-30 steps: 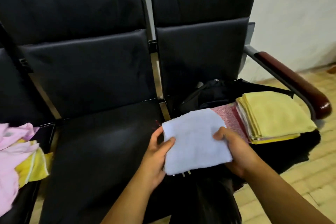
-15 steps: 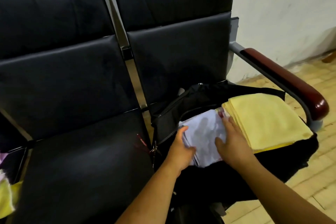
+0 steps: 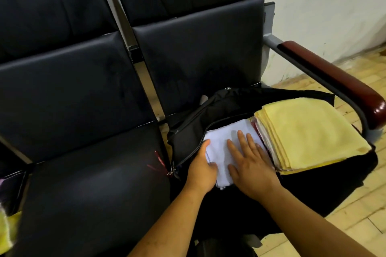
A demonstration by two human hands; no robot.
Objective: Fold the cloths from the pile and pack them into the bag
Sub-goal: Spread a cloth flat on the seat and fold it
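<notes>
Lying on the right-hand seat (image 3: 208,52) of a row of black padded chairs, a black bag (image 3: 188,137) was found unzipped, its mouth facing up. A folded white cloth (image 3: 223,142) was seen inside the opening, at the left part of the bag. The left hand (image 3: 201,170) was laid on the near left edge of the white cloth, fingers loosely curled over that edge and the thumb resting on top; nothing was gripped. The right hand (image 3: 250,165) was pressed flat on the same cloth, palm down, fingers spread and extended, grasping nothing. Both forearms were observed entering from the near edge of the view.

A stack of folded yellow cloths (image 3: 309,131) was noted just to the right of the white cloth, touching it, resting on the right part of the bag and overhanging the opening. Thin edges of red or patterned fabric (image 3: 258,131) were visible between the white cloth and the yellow stack; what they belonged to could not be told.

A red zip pull (image 3: 159,158) was seen at the left end of the bag, lying on the neighbouring seat (image 3: 94,190). A dark red armrest (image 3: 338,81) was recorded to the right of the bag. A sliver of yellow and pink cloth, part of the pile (image 3: 5,227), was visible at the far left edge. Pale floor tiles (image 3: 355,215) were noted on the right.
</notes>
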